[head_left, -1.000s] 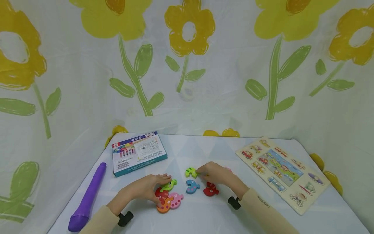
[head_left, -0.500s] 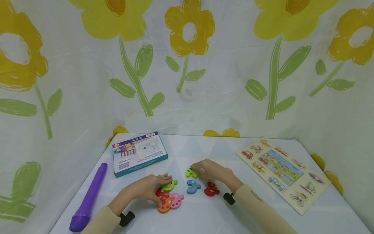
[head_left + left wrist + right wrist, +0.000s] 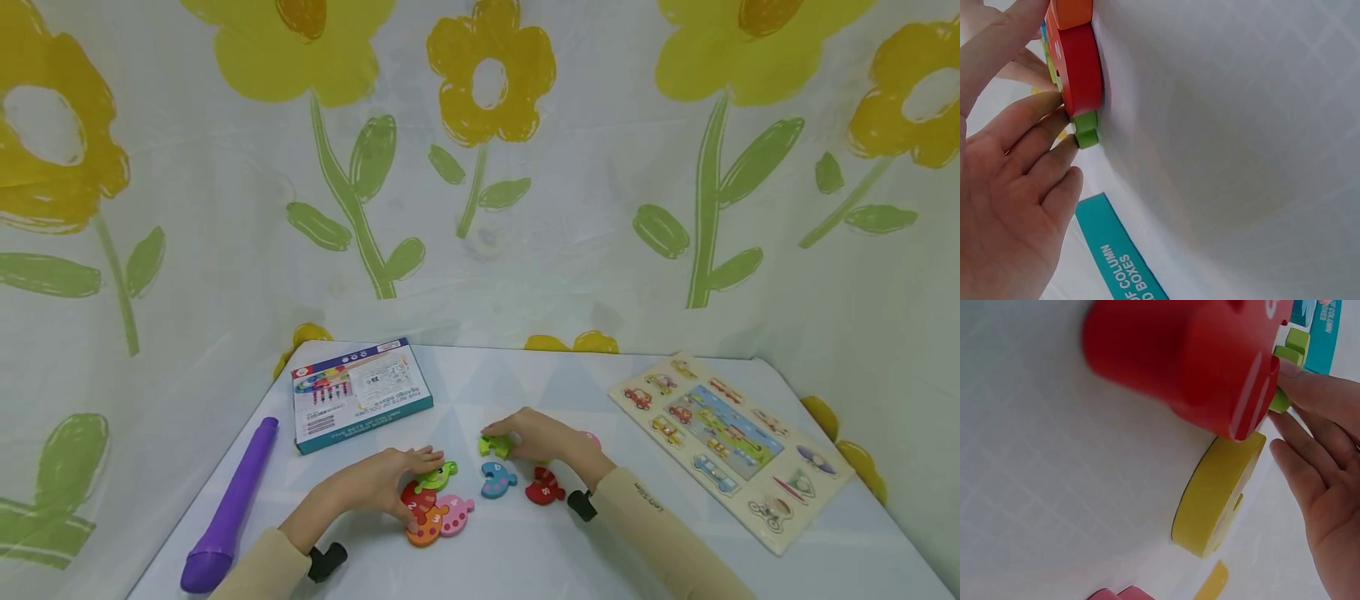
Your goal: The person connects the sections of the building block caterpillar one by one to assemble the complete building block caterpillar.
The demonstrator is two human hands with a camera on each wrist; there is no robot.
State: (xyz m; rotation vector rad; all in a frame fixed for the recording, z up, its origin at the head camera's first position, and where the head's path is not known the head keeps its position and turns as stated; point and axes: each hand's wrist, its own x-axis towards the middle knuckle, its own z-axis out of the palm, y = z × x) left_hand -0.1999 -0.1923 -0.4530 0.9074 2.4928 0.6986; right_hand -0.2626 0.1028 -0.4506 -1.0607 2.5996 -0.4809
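Note:
My left hand (image 3: 378,483) spans a cluster of joined number puzzle pieces on the table, thumb at the orange piece (image 3: 424,533) and fingers at the green head piece (image 3: 439,477). Between these sits a red piece (image 3: 420,502) marked 2; a pink piece (image 3: 456,517) marked 4 adjoins the orange one. My right hand (image 3: 546,435) pinches a green striped puzzle piece (image 3: 492,447), partly hidden by the fingers. Just in front of it lies a blue piece (image 3: 497,481). A red striped piece (image 3: 545,487) and a yellow piece (image 3: 1216,497) lie below the right hand.
Another pink piece (image 3: 592,438) shows past the right wrist. A flat box (image 3: 363,396) lies at the back left, beside a purple microphone-shaped object (image 3: 232,504). On the right is a wooden vehicle puzzle board (image 3: 731,450). A flower-print curtain (image 3: 585,208) surrounds the table.
My right hand has moved slightly left and away, reaching over the green striped piece, which now looks tilted in its fingers. The left hand stays at the joined pieces.

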